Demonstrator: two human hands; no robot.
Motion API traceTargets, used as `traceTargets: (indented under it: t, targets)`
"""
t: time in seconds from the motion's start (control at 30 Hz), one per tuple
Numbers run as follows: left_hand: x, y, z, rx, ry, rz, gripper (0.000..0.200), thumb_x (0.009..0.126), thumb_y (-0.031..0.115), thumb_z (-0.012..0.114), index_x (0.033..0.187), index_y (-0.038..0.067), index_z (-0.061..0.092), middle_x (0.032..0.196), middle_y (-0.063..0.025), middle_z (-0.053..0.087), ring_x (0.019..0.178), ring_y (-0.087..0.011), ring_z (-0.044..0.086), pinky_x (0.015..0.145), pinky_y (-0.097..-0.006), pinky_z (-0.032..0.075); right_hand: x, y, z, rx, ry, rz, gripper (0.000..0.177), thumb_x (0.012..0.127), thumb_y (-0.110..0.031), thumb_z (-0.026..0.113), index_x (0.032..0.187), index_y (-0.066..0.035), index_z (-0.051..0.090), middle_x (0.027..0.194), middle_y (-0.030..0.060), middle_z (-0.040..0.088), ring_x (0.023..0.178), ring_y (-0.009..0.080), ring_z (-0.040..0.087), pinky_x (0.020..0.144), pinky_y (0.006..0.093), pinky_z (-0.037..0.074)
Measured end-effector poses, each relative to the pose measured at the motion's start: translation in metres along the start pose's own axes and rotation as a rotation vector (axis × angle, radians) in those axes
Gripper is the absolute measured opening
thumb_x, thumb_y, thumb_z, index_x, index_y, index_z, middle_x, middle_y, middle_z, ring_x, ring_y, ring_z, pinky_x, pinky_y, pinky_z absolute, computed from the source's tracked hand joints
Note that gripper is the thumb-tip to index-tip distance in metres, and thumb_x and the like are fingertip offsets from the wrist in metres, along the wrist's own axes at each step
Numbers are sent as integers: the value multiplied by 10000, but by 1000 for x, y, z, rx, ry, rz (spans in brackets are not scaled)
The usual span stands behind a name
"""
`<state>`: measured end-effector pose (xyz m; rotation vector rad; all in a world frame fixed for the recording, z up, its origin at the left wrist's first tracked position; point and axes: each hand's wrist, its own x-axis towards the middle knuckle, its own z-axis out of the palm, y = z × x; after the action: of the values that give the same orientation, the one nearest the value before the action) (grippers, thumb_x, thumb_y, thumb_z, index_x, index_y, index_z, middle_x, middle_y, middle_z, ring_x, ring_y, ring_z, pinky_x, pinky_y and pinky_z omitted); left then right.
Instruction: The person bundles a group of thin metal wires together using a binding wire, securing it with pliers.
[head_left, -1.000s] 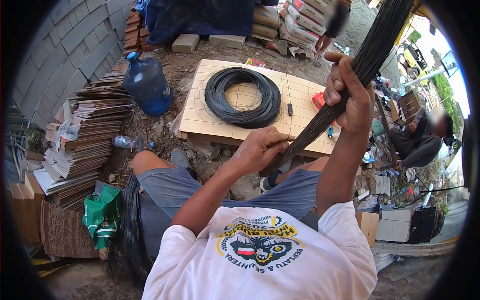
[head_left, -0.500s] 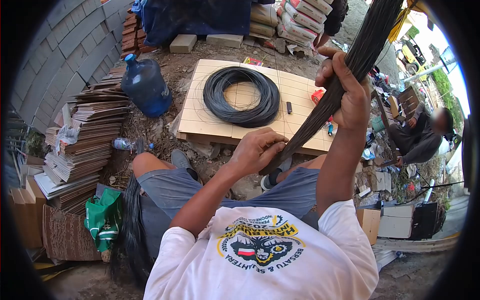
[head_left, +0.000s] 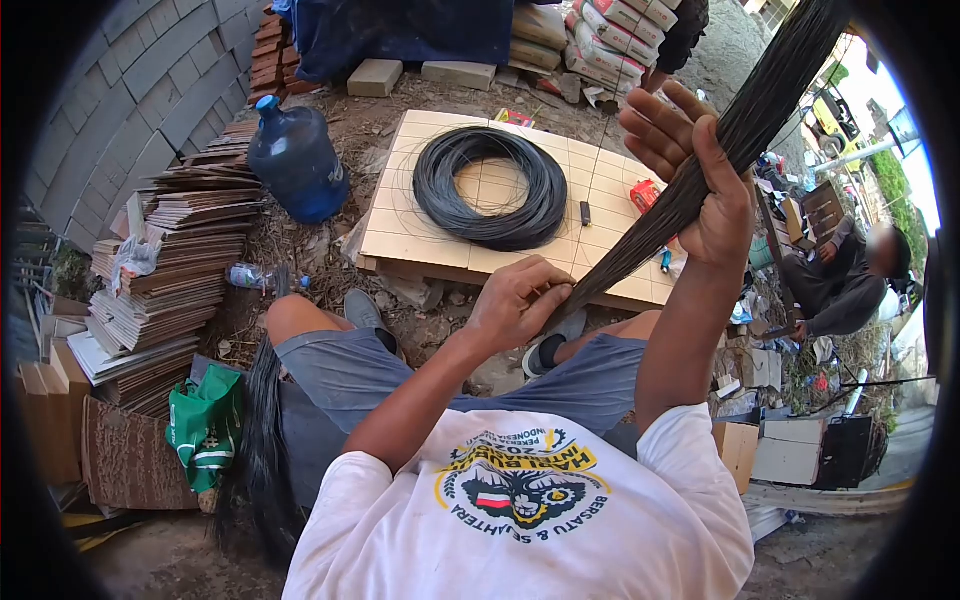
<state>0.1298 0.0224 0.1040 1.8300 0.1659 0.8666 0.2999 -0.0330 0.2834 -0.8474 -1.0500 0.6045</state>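
A long bundle of thin, dark strands (head_left: 740,145) slants from the upper right down to my left hand. My left hand (head_left: 517,303) is closed at the bundle's lower end, with thumb and forefinger pinched together there. Higher up, my right hand (head_left: 708,185) has its fingers stretched out and spread, and the bundle runs across it beside the thumb. The bundle's top end is cut off by the frame. A coil of black wire (head_left: 435,190) lies on the tan board in front of me.
The low tan board (head_left: 390,225) holds a small black object (head_left: 585,213) and a red pack (head_left: 646,194). To the left are a blue water jug (head_left: 300,165), stacked tiles (head_left: 175,290), a green bag (head_left: 207,420) and another dark strand bundle (head_left: 262,420). A person (head_left: 840,270) sits at right.
My right hand has loosened from around the bundle, and its fingers have straightened and spread. My left hand keeps its pinch at the lower end. The view has shifted slightly.
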Motion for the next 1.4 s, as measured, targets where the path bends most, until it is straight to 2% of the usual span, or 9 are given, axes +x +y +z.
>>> traceTargets:
  t: [0.1,0.47,0.57,0.67,0.8,1.0,1.2,1.33,1.4]
  targets:
    - [5,9,2,-202,102,-72,131,906,57,656,1026,9,678,850,-81,630,729,-163,633,644,-279,500,-1,1,0,-28,-16,11,457,989,-218,573,1293,113,492,1200,292,620,1110,364,648,953,425,551]
    - [-8,-9,5,148,212,135,124,892,8,641,1015,0,653,895,-119,631,770,-231,643,658,-316,504,-7,9,-1,54,14,14,459,990,-253,575,1291,86,505,1140,252,654,1011,295,696,848,370,599]
    - [-4,1,7,-90,189,43,302,910,102,659,1185,1,586,1043,-144,599,894,-236,643,748,-321,532,-10,13,-6,-17,38,45,451,968,-289,629,1205,89,570,776,67,628,653,132,637,611,272,540]
    - [13,28,11,-117,134,133,654,909,152,674,1463,13,355,1314,-186,501,1115,-257,574,876,-345,513,-11,18,2,57,24,80,376,956,-267,650,1128,65,611,708,39,583,577,101,567,563,254,494]
    - [26,8,36,303,239,205,710,903,146,691,1475,-33,310,1167,-237,611,935,-297,670,815,-345,535,-11,28,8,109,11,93,316,943,-245,671,1091,34,642,659,28,573,569,121,587,549,266,504]
    - [20,-21,38,257,167,136,700,904,84,676,1480,-27,294,948,-177,682,738,-259,677,667,-348,528,-16,42,1,-42,-7,131,333,950,-246,655,1134,28,609,666,52,595,562,137,615,535,263,515]
    - [3,-27,42,69,132,158,708,912,46,651,1506,1,268,838,-86,624,640,-125,542,601,-267,459,4,23,1,161,-66,-134,909,817,-522,746,1467,-56,314,1077,175,636,936,261,695,707,330,596]
    - [-8,-39,50,25,125,63,716,918,88,664,1506,1,264,805,-98,607,632,-134,538,604,-267,461,37,-8,5,340,-91,-114,699,816,-459,781,1300,-58,477,1034,139,639,868,214,693,668,291,581]
    - [-10,-49,53,48,134,86,728,916,71,657,1514,7,246,797,-64,586,645,-98,514,611,-246,451,49,-2,7,-148,79,49,524,803,-473,792,1035,-56,575,802,48,620,644,124,638,562,254,533]
